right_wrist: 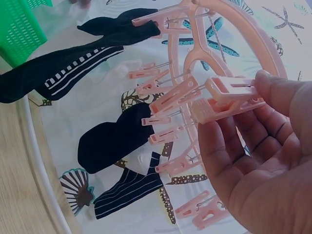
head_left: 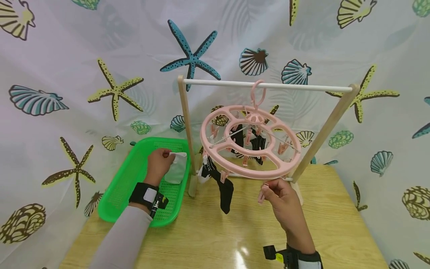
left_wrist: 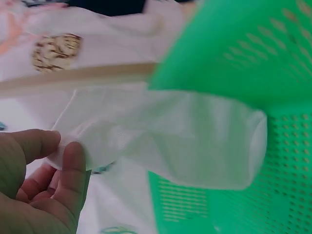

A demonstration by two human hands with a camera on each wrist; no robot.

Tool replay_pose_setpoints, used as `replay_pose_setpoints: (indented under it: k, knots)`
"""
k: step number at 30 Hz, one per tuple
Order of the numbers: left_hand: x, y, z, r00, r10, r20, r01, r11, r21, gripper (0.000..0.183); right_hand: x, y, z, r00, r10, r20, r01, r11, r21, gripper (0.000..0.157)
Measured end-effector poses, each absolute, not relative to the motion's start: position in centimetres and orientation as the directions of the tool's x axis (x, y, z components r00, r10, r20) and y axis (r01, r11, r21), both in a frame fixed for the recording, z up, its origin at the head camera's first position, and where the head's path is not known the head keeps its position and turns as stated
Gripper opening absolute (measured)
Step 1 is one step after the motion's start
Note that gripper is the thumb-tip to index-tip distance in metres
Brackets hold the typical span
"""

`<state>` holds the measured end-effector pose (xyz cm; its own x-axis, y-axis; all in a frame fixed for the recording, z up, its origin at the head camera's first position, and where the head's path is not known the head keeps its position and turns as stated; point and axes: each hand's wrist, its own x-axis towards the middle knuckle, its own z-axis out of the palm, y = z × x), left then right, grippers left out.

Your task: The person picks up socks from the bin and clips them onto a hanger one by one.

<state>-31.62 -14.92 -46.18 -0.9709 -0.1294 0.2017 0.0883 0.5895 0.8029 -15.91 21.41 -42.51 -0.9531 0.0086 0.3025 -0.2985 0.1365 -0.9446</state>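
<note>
My left hand [head_left: 159, 164] pinches the upper edge of a thin white sock [head_left: 176, 171], which hangs over the right side of a green basket [head_left: 115, 186]. In the left wrist view, thumb and fingertips grip one end of the sock [left_wrist: 200, 141] and its rounded other end lies against the basket. Under the front rim of a round pink hanger [head_left: 238, 172], my right hand [head_left: 282, 198] holds a pink clothespin [head_left: 262, 195]. The right wrist view shows thumb and fingers on this clothespin [right_wrist: 229, 97], with no cloth in it.
The hanger hooks over a white rod [head_left: 302, 87] on a wooden stand [head_left: 322, 138]. A black sock [head_left: 226, 196] hangs at the front left, and black striped socks [right_wrist: 129, 192] hang farther round. Several pink clothespins dangle from the ring. A patterned sheet stands behind the wooden table [head_left: 208, 239].
</note>
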Motion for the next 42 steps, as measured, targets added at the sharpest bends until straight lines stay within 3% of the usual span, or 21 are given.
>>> replay_pose_setpoints:
  k: [10, 18, 29, 35, 42]
  knots:
    - [-26.0, -12.5, -42.7, -0.955, -0.122, 0.271, 0.184, 0.474, 0.861, 0.026, -15.8, 21.4, -42.1, -0.96, 0.03, 0.278, -0.271, 0.142, -0.952, 0.018]
    - [-20.8, -9.9, -42.4, -0.948, -0.12, 0.296, 0.224, 0.41, 0.884, 0.017, -15.8, 21.3, -42.6, -0.957, 0.017, 0.29, -0.285, 0.136, -0.949, 0.016]
    - [-16.5, -3.7, -44.2, -0.935, 0.085, 0.344, 0.351, 0.35, 0.868, 0.007, -16.0, 20.9, -42.7, -0.956, 0.046, 0.291, -0.283, 0.124, -0.951, 0.016]
    - [-15.6, -0.4, -44.9, -0.92, 0.223, 0.323, 0.384, 0.334, 0.861, 0.005, -15.9, 20.7, -42.9, -0.948, 0.027, 0.316, -0.315, 0.046, -0.948, 0.016]
    - [-15.2, 2.9, -45.5, -0.91, 0.27, 0.313, 0.386, 0.285, 0.877, 0.007, -15.9, 20.6, -43.0, -0.951, 0.039, 0.306, -0.305, 0.034, -0.952, 0.017]
